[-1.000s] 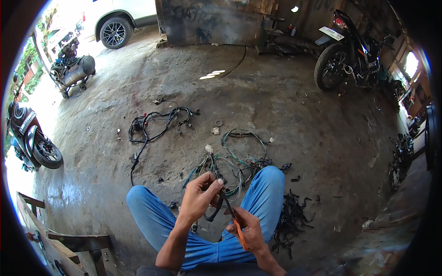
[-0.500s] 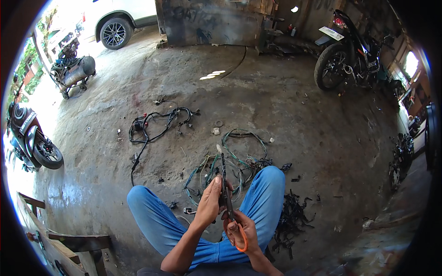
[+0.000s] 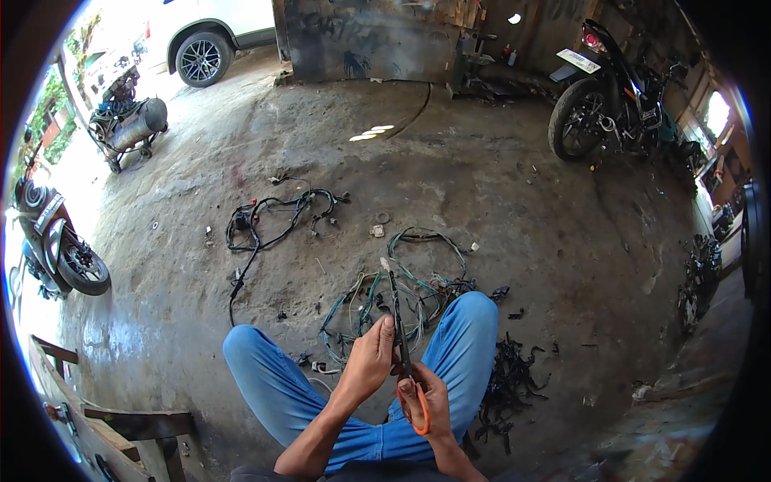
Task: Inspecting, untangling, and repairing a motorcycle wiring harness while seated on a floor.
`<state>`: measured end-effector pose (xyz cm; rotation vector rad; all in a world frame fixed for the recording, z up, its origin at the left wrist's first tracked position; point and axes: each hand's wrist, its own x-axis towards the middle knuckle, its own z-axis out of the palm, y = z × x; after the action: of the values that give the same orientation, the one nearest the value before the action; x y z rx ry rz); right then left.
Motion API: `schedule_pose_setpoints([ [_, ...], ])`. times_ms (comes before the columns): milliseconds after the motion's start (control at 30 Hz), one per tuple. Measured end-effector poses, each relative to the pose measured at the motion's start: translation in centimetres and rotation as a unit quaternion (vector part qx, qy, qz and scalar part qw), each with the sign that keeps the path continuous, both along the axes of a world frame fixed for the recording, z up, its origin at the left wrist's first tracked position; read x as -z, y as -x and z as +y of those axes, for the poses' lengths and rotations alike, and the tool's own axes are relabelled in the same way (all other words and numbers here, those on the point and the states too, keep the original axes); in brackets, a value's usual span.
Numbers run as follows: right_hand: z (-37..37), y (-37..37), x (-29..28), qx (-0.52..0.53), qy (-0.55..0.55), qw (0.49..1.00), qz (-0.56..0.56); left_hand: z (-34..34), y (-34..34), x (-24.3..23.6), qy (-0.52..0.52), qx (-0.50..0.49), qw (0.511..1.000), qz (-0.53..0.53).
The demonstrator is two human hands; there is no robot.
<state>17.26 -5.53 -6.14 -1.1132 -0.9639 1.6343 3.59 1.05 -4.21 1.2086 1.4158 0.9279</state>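
Note:
Between my raised knees, my left hand [image 3: 369, 361] is closed with its fingers pinched round a black taped wire bundle [image 3: 395, 299], whose pale end points away from me. My right hand [image 3: 431, 392] grips a pair of scissors by its orange handles [image 3: 424, 418]. The dark blades run up along the bundle close to my left fingers; whether they are parted is too small to tell. Beyond my hands, a loose harness of green and pale wires [image 3: 426, 237] lies on the floor, partly hidden behind my hands and right knee.
A black wire harness [image 3: 255, 241] lies ahead to the left. Black scraps [image 3: 514, 377] are heaped beside my right leg. Motorcycles stand at the left [image 3: 68, 257] and far right [image 3: 586, 104]. An air compressor [image 3: 132, 124] and a white car [image 3: 241, 24] are farther off. Wooden boards [image 3: 136, 422] are near left.
Both hands have shifted slightly, with the left fingers drawn a little lower along the wire bundle. The bundle and scissors have moved slightly to the right.

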Motion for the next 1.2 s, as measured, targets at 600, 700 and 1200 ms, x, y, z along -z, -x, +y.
schedule_pose_setpoints([
  [600, 1.7, -4.6, -3.1, -0.128, 0.148, 0.966, 0.168, 0.3, 2.3, 1.2, -0.014, 0.143, 0.990, 0.007],
  [700, 1.9, -4.0, -3.3, -0.157, 0.173, 0.960, 0.154, 0.4, 2.9, 0.9, -0.017, 0.128, 0.990, -0.053],
  [1200, 3.0, -5.9, -2.9, -0.201, 0.190, 0.945, 0.175, 1.1, 4.0, 0.8, -0.058, 0.203, 0.976, 0.057],
])
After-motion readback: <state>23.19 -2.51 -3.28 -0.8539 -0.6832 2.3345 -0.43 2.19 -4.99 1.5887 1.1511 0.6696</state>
